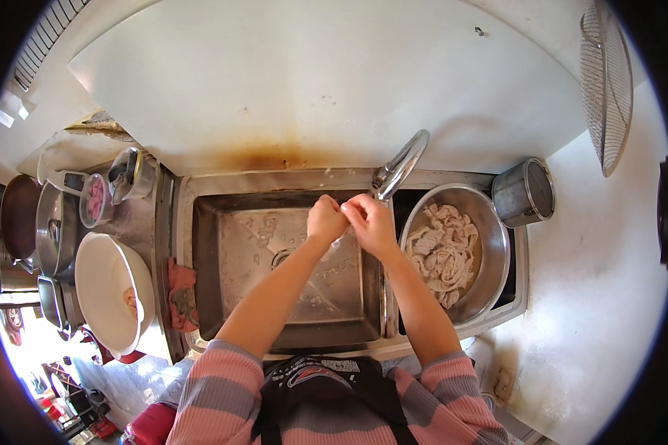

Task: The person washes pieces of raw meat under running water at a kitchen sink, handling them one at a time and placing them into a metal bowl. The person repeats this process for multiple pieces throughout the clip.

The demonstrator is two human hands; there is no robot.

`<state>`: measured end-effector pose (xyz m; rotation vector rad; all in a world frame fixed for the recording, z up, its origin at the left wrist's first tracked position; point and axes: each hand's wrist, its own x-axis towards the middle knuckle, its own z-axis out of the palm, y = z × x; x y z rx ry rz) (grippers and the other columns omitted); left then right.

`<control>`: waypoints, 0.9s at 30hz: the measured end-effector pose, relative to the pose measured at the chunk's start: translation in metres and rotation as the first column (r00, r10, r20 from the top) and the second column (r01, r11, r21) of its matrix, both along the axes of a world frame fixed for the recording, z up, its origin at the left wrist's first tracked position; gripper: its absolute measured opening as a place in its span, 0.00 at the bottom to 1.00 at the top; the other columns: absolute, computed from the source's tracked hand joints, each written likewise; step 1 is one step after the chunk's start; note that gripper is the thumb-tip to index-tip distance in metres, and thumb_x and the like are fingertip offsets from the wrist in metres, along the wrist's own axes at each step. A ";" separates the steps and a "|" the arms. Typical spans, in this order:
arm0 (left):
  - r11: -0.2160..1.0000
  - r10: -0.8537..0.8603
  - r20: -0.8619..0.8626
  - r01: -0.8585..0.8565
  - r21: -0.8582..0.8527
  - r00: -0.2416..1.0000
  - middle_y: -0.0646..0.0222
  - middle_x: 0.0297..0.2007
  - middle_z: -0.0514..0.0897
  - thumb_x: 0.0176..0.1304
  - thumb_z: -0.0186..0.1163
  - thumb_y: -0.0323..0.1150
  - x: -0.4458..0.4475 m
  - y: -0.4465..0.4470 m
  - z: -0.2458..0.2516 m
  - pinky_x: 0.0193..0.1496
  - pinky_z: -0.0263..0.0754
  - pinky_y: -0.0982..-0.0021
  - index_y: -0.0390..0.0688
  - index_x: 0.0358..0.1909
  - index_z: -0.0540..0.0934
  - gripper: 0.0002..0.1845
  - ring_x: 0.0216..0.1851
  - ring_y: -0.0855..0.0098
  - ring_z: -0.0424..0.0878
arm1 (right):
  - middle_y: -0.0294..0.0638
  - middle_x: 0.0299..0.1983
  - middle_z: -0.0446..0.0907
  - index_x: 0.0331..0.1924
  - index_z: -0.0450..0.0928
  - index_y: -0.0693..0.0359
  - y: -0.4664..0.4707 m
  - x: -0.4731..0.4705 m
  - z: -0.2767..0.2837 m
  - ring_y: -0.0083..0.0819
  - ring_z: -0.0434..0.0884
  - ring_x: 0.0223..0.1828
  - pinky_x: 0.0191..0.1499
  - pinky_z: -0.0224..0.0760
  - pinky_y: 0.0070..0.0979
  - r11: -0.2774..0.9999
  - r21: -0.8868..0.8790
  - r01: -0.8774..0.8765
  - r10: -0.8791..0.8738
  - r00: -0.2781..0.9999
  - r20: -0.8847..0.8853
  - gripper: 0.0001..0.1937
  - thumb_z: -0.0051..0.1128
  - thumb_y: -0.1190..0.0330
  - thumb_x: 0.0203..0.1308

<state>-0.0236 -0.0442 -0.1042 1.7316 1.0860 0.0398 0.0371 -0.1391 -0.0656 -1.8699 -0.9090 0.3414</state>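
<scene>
Over the steel sink basin [289, 311], my left hand [326, 219] and my right hand [369, 222] meet at the fingertips, just left of the chrome faucet [409, 161]. The fingers of both are curled and pinched. A small whitish, blurred bit [332, 249] shows below them; whether it hangs from my fingers or is water, I cannot tell. What lies between the fingertips is hidden. Right of my right forearm stands a large steel bowl [492, 272] with pale, crumpled, wet pieces [451, 245] in cloudy liquid. Pale scraps [267, 231] lie around the drain [281, 258].
A pink and grey cloth [182, 297] drapes over the sink's left edge. Further left are a white plastic tub [103, 289], a plastic cup of pink stuff [96, 200] and steel pans [55, 222]. A metal canister [523, 193] stands behind the bowl. A wire strainer [609, 94] hangs upper right.
</scene>
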 end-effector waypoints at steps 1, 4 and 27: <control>0.998 -0.048 -0.058 0.050 0.030 0.997 0.55 0.32 0.81 0.47 0.59 0.41 0.002 0.000 -0.003 0.37 0.73 0.65 0.38 0.38 0.77 0.19 0.33 0.56 0.79 | 0.38 0.20 0.76 0.30 0.75 0.68 0.000 -0.001 -0.001 0.20 0.74 0.22 0.26 0.65 0.18 1.000 -0.016 0.015 -0.015 0.999 -0.032 0.10 0.54 0.67 0.56; 0.967 -0.253 -0.215 0.253 -0.030 0.943 0.57 0.33 0.80 0.48 0.57 0.47 0.009 0.003 -0.004 0.37 0.73 0.67 0.38 0.37 0.77 0.22 0.33 0.61 0.79 | 0.39 0.20 0.76 0.30 0.75 0.68 -0.002 0.003 -0.010 0.20 0.74 0.22 0.26 0.65 0.18 0.998 -0.001 0.056 -0.056 0.990 -0.127 0.10 0.54 0.66 0.55; 0.918 -0.395 -0.237 0.391 -0.067 0.888 0.58 0.26 0.81 0.51 0.52 0.46 0.007 0.007 -0.001 0.35 0.72 0.67 0.40 0.30 0.79 0.18 0.34 0.64 0.80 | 0.41 0.19 0.76 0.28 0.76 0.68 0.001 0.003 -0.013 0.26 0.75 0.20 0.24 0.66 0.21 0.994 -0.060 0.094 -0.097 0.994 -0.050 0.10 0.55 0.67 0.53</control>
